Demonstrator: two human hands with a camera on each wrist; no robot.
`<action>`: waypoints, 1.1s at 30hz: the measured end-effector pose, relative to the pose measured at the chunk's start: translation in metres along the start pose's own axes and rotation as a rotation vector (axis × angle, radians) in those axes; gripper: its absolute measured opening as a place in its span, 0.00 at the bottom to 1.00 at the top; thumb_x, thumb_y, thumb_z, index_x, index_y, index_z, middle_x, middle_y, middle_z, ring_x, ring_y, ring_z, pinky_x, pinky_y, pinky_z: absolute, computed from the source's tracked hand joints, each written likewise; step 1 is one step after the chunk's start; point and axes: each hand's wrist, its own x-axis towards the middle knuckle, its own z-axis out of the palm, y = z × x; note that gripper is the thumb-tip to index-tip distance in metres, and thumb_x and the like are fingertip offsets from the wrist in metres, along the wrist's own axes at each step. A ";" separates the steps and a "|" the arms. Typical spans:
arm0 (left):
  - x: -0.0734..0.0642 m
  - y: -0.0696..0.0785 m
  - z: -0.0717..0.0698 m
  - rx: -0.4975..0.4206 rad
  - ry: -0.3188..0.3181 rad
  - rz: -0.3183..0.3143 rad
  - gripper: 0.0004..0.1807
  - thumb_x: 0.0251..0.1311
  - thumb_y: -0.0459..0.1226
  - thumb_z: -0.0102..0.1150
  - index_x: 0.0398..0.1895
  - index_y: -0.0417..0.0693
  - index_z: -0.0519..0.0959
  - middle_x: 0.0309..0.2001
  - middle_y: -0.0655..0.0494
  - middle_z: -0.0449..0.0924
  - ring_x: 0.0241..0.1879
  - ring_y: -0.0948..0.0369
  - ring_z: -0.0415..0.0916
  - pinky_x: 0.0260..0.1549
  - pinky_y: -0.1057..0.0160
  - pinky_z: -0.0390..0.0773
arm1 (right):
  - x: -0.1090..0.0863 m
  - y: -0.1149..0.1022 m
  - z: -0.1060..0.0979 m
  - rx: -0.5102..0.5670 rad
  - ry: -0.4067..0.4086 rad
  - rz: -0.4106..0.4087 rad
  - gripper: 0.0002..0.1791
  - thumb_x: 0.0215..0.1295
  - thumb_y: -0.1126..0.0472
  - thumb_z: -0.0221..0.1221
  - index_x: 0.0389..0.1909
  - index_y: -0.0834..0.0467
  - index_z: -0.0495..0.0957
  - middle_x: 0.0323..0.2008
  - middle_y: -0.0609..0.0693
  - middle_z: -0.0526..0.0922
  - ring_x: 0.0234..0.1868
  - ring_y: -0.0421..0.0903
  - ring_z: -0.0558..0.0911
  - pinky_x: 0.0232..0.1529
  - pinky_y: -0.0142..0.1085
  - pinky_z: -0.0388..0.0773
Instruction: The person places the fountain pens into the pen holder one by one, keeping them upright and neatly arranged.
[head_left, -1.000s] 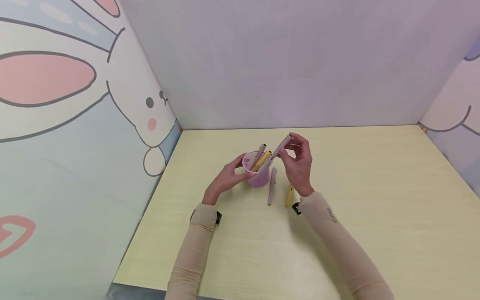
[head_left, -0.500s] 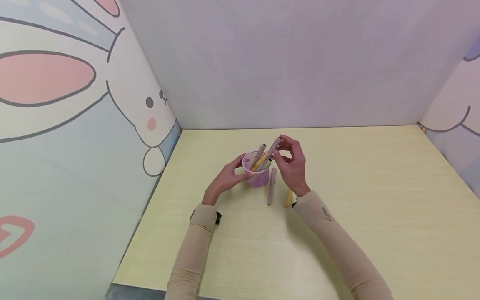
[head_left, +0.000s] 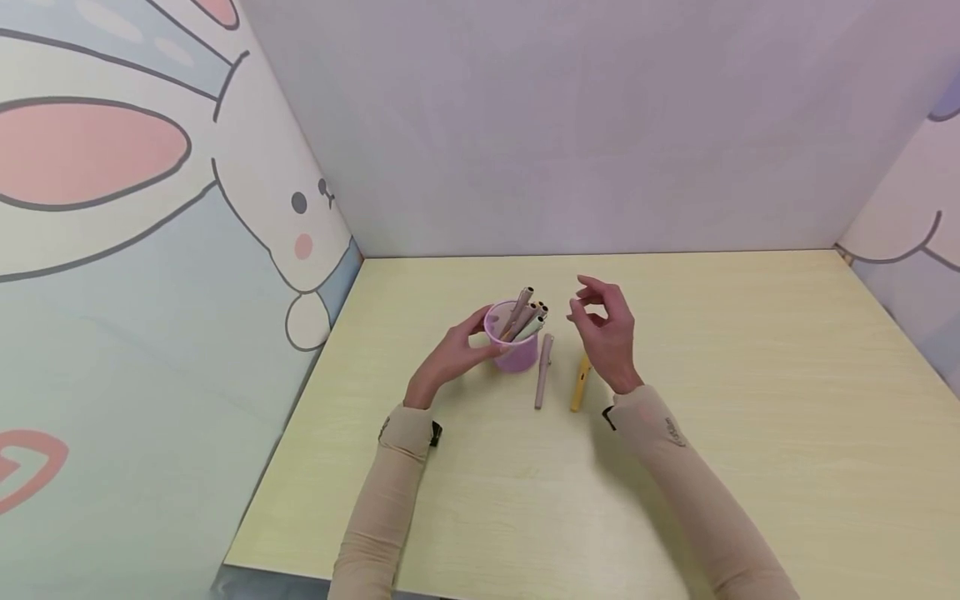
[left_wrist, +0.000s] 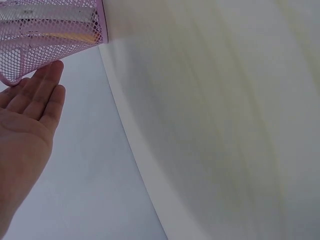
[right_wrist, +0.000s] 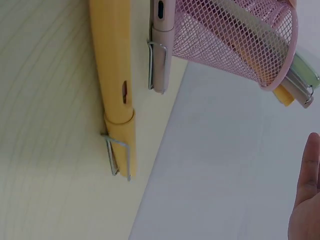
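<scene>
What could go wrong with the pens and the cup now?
The cup might tip if the left hand lets go, because most of its pens lean toward one side. The right hand could bump the loose yellow pen near its wrist and push it away. Another pen put in might get stuck, because the pen tops are bunched together.

Yellow pen (right_wrist: pixel 112 65) on table (right_wrist: pixel 45 150); pens (right_wrist: pixel 297 90) in mesh cup (right_wrist: pixel 200 47)

Pale wall (head_left: pixel 570 125), rabbit mural (head_left: pixel 255 192), light wood-grain table (head_left: pixel 750 400)
</scene>
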 end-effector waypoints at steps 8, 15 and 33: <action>0.000 0.000 0.000 0.014 0.001 -0.002 0.43 0.66 0.47 0.66 0.81 0.50 0.60 0.70 0.46 0.73 0.69 0.49 0.69 0.68 0.42 0.66 | -0.002 0.006 -0.016 -0.034 0.009 0.067 0.20 0.65 0.83 0.57 0.59 0.79 0.74 0.43 0.78 0.74 0.41 0.46 0.80 0.36 0.27 0.82; 0.000 0.001 0.000 0.023 0.003 -0.022 0.44 0.66 0.48 0.66 0.82 0.49 0.58 0.70 0.46 0.72 0.69 0.49 0.68 0.68 0.41 0.66 | -0.005 0.006 -0.028 -0.101 0.015 0.135 0.20 0.67 0.81 0.57 0.60 0.77 0.74 0.45 0.77 0.75 0.41 0.48 0.81 0.37 0.23 0.79; -0.001 0.004 0.001 0.030 -0.001 -0.028 0.44 0.66 0.51 0.65 0.81 0.51 0.59 0.70 0.47 0.72 0.69 0.48 0.68 0.67 0.39 0.65 | -0.020 0.052 -0.061 -0.251 -0.038 0.509 0.21 0.73 0.67 0.60 0.64 0.68 0.74 0.46 0.63 0.78 0.42 0.42 0.77 0.37 0.23 0.80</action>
